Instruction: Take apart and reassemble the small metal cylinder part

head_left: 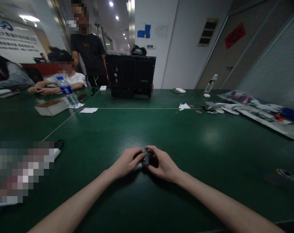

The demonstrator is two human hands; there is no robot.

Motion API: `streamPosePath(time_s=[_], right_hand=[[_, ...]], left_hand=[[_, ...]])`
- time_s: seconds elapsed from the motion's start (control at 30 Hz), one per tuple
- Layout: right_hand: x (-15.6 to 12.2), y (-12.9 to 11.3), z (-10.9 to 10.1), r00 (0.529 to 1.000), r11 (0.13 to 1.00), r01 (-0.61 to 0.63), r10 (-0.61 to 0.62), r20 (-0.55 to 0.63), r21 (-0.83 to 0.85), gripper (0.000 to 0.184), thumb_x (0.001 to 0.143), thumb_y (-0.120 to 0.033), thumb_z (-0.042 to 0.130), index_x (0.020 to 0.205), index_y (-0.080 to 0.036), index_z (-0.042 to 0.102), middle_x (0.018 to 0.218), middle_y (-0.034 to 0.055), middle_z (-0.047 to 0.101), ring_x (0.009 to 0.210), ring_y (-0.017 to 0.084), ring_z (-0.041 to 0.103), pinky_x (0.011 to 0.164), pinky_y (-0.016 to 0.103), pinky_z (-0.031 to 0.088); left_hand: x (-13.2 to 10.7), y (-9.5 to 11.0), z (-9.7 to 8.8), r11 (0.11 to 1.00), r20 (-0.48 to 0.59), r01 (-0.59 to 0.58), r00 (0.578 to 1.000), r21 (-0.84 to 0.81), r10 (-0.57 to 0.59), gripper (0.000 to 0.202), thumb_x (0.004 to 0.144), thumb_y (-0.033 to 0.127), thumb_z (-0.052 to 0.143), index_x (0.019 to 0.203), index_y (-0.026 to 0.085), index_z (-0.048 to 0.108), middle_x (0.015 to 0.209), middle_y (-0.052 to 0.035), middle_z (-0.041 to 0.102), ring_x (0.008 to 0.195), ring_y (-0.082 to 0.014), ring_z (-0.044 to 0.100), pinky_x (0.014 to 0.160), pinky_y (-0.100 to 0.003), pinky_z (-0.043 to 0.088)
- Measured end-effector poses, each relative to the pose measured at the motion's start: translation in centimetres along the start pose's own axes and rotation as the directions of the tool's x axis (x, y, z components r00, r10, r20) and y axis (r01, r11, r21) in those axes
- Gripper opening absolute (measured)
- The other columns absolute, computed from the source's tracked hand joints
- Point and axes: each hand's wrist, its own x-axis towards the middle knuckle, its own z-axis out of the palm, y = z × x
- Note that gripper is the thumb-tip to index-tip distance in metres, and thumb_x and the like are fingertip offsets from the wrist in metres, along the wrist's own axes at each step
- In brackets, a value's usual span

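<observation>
Both of my hands meet low on the green table [161, 129], near its front middle. My left hand [126, 161] and my right hand [162, 163] are closed from either side on one small dark grey object [146, 158], which rests on or just above the tabletop. Fingers cover most of the object, so its exact shape stays unclear. Something pale shows under my left fingers.
A black open case [130, 76] stands at the back centre. A water bottle [67, 91] and a white box [51, 107] are at back left, near two other people. Papers and packaging [256, 108] lie at the right, a second bottle [211, 83] behind them. A blurred patch covers the left front.
</observation>
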Motion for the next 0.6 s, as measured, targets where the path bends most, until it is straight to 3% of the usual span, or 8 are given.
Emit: streamPosePath(time_s=[0.17, 0.3, 0.6], right_hand=[[0.01, -0.09, -0.1, 0.999, 0.999, 0.044, -0.043, -0.017, 0.024, 0.058, 0.073, -0.017, 0.062, 0.127, -0.021, 0.041, 0.109, 0.0066, 0.056, 0.09, 0.017, 0.055, 0.08, 0.029, 0.047], [0.01, -0.56, -0.31, 0.997, 0.997, 0.077, -0.077, 0.007, 0.006, 0.056, 0.074, -0.018, 0.061, 0.126, -0.022, 0.042, 0.104, 0.0054, 0.054, 0.087, 0.017, 0.054, 0.076, 0.028, 0.046], [-0.02, -0.83, -0.53, 0.996, 0.996, 0.088, -0.088, 0.018, -0.013, 0.055, 0.075, -0.019, 0.06, 0.126, -0.022, 0.04, 0.106, 0.0063, 0.052, 0.088, 0.018, 0.053, 0.075, 0.029, 0.046]], left_hand=[[0.0, -0.36, 0.06, 0.997, 0.04, -0.054, 0.998, 0.059, 0.052, 0.032, 0.098, 0.029, 0.03, 0.085, 0.016, 0.056, 0.083, -0.0031, 0.059, 0.078, -0.0171, 0.053, 0.075, -0.028, 0.04], [-0.15, -0.32, 0.13, 0.992, 0.068, -0.088, 0.994, 0.094, 0.082, 0.025, 0.095, 0.034, 0.038, 0.089, 0.017, 0.056, 0.088, -0.0038, 0.06, 0.083, -0.0189, 0.052, 0.079, -0.03, 0.038], [-0.22, 0.16, -0.02, 0.997, 0.112, -0.052, 0.993, 0.052, 0.046, 0.029, 0.096, 0.035, 0.036, 0.1, 0.018, 0.058, 0.098, -0.006, 0.061, 0.091, -0.0205, 0.051, 0.087, -0.034, 0.037]])
